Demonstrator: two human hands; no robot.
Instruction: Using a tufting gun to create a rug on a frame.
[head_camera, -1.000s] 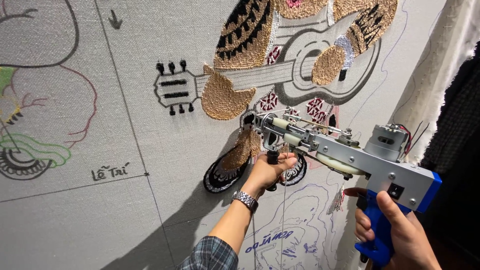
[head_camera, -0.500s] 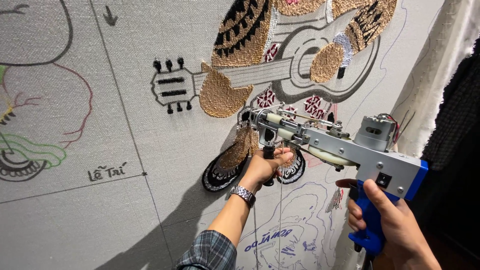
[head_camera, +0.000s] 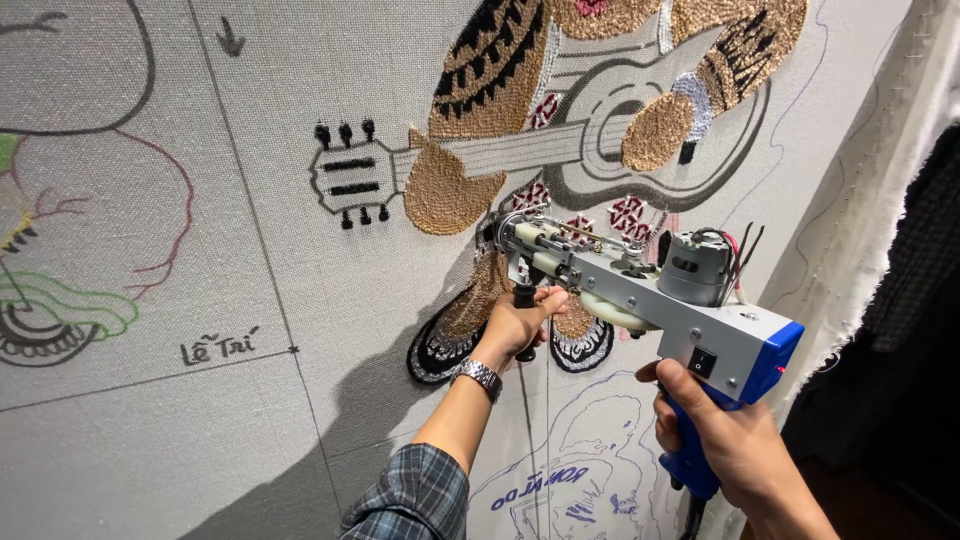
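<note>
A pale grey woven cloth (head_camera: 330, 330) stretched upright fills most of the view, marked with drawn outlines and partly filled with tufted yarn: a gold, black and grey guitar figure (head_camera: 560, 130) takes up its upper middle. At the cloth's right edge a frayed white selvedge (head_camera: 870, 230) hangs, and beyond it the room is dark.

A grey metal tufting gun with a blue plastic grip (head_camera: 650, 300) sits just below the guitar figure, its long axis running from lower right up to upper left, its needle end pointing into the cloth under the guitar's neck and touching it there.

The left hand (head_camera: 515, 325), with a silver watch (head_camera: 478, 376) at the wrist and a plaid sleeve (head_camera: 410, 495) below, is curled shut around the gun's black front handle (head_camera: 524, 300). The right hand (head_camera: 725, 440) is wrapped closed about the blue grip, below and right of the guitar, its index finger lying along the gun's grey body.
</note>
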